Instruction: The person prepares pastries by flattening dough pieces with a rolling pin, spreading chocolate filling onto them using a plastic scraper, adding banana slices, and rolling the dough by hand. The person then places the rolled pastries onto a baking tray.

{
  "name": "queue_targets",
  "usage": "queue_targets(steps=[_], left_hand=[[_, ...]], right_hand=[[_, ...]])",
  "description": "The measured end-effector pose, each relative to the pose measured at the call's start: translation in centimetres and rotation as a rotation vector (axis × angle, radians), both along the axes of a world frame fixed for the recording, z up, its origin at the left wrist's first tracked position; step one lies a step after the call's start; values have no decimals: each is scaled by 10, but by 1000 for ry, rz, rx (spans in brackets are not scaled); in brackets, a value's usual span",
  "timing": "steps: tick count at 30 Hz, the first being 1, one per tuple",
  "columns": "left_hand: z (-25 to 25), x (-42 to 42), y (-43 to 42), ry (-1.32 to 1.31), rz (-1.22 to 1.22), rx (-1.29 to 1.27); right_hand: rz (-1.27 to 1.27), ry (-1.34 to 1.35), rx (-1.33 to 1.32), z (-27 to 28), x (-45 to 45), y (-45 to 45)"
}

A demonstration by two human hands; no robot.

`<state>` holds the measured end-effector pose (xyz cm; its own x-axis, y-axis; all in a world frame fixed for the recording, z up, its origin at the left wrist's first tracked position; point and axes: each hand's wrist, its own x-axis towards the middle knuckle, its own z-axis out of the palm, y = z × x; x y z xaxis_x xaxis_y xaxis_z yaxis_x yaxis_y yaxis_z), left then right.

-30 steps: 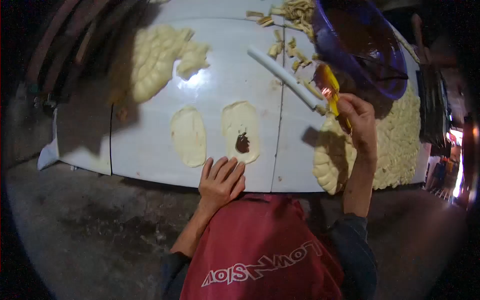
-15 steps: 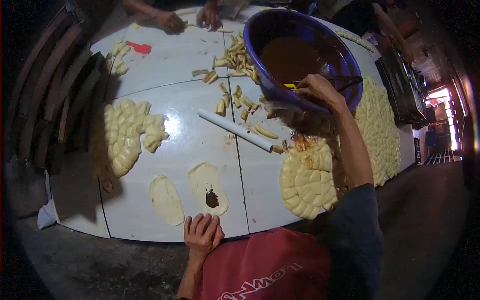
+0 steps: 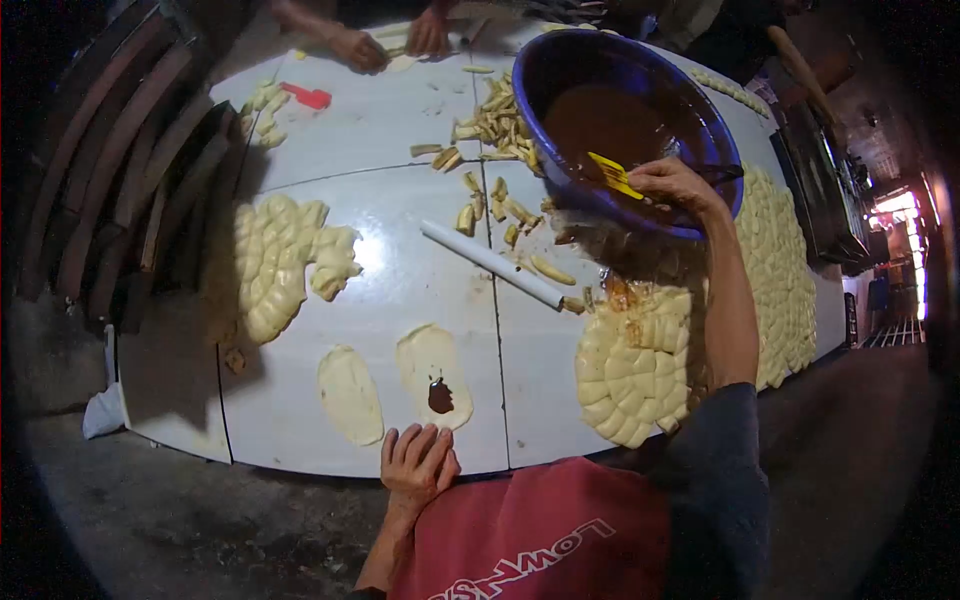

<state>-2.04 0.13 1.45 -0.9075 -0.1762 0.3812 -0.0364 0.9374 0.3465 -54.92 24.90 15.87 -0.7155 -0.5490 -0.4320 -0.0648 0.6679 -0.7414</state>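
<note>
My right hand [image 3: 678, 186] grips a yellow scraper [image 3: 613, 174] over the near rim of a blue tub [image 3: 556, 166]. Brown liquid filling [image 3: 610, 125] fills the lower part of that tub. At the table's front edge, my left hand [image 3: 417, 466] rests with its fingers stretched out, the tips at the lower end of a flattened dough piece [image 3: 424, 355]. A dark brown dab [image 3: 440, 397] sits on this dough. To its left lies a second flattened dough oval [image 3: 349, 395] with no filling on it.
A white rolling pin [image 3: 490, 263] lies mid-table near banana pieces [image 3: 508, 125]. Dough lumps are grouped at left [image 3: 272, 265], near right [image 3: 628, 370] and far right [image 3: 778, 270]. A red scraper [image 3: 308, 96] and another person's hands [image 3: 358, 50] are at the far side.
My right hand has turned and raised the yellow scraper, so its blade now shows inside the tub. My left hand stays by the dough. The whole view has shifted slightly.
</note>
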Motion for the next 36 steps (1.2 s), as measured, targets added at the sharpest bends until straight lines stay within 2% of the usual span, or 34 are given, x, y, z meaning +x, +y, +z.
queue_targets(steps=[3,4,6,8,9,12,14,15,16,18,20,21,24,25,28,33,36], left_hand=[[-5,1,1,49,15,5],[-5,2,0,36,18,-1],[-4,1,-1,42,13,3],[-6,0,-3,32,6,11],[-6,0,-4,48,5,35],[-9,0,-5,79,9,98],[-6,6,-4,133,16,96],[-5,9,-6,144,24,129],[-4,14,-8,139,57,140],[-3,24,-9,138,109,169],[-15,34,-19,169,228,109],[-17,40,-24,151,290,98],[-18,53,-38,89,386,69],[-18,54,-41,94,392,54],[-20,57,-44,86,389,55],[-24,56,-48,121,352,91],[-21,58,-52,102,323,109]], right_hand=[[29,85,-17,24,24,-11],[15,15,-15,25,24,-12],[60,106,-95,34,47,-30],[85,59,14,52,70,-50],[59,126,-52,55,95,-67],[49,44,-184,29,135,-91],[336,-85,-189,19,162,-120],[466,-36,-67,28,183,-144],[495,-49,-68,17,205,-157],[724,129,-237,-19,238,-176],[787,249,-228,-43,279,-199],[880,432,-277,-56,294,-206],[958,642,-55,-69,328,-220],[887,722,-142,-76,332,-220],[804,841,-112,-63,332,-220],[782,1013,-168,-66,343,-206],[782,940,-150,-78,355,-203]])
